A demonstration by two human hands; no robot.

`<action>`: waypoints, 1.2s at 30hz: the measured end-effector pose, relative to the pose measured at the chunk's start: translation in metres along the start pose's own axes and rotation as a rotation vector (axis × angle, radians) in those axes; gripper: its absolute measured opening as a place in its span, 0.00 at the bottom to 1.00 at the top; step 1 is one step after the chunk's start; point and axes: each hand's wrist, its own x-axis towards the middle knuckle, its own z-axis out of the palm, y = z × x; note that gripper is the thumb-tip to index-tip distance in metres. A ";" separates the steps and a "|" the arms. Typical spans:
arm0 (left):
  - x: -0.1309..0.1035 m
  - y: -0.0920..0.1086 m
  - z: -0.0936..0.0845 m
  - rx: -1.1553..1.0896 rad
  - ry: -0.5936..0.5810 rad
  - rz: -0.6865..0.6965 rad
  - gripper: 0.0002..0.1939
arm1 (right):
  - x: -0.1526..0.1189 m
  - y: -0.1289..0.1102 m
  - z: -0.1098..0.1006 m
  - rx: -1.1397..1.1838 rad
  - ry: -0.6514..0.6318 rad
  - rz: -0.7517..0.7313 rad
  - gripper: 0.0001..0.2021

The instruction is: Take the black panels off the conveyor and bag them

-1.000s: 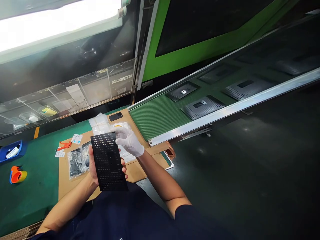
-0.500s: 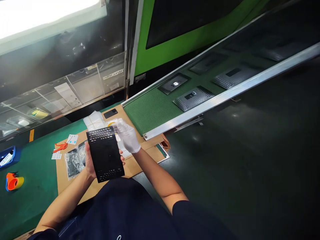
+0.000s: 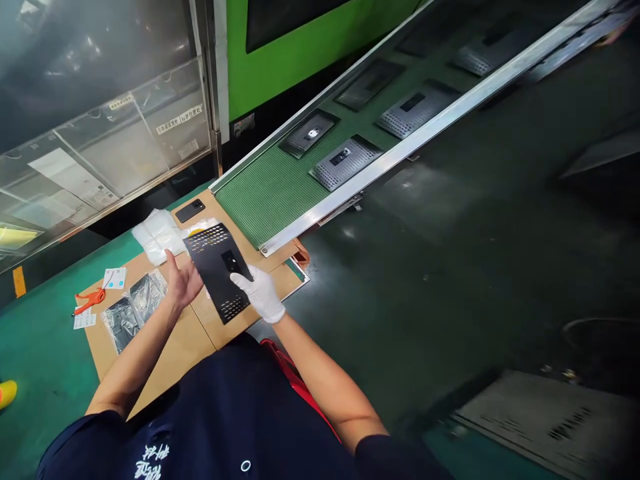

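A black panel with rows of slots at both ends is tilted in front of my body, over the cardboard. My right hand, in a white glove, grips its right edge with the thumb on the face. Beside the left edge is my bare left hand, thumb raised and spread away from the fingers. Its fingertips reach close to the panel; whether they touch it I cannot tell. A small dark rectangular recess shows on the panel near the gloved thumb.
Similar black panels lie on a green conveyor belt with a metal rail. On the cardboard are bagged dark parts, clear plastic bags and a phone. Orange nippers rest to the left.
The panel has turned, showing a face with a recess. My right hand has come down from its top corner to grip the right edge; my left hand has loosened from it. The view has shifted right.
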 end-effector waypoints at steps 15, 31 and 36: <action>0.046 -0.176 -0.055 1.544 -0.367 0.082 0.16 | -0.100 0.128 -0.083 -0.341 -0.230 0.504 0.19; 0.045 -0.188 -0.061 1.636 -0.501 0.197 0.08 | -0.077 0.132 -0.073 -0.372 -0.320 0.531 0.20; 0.048 -0.191 -0.062 1.554 -0.487 0.173 0.10 | -0.073 0.131 -0.074 -0.373 -0.300 0.510 0.22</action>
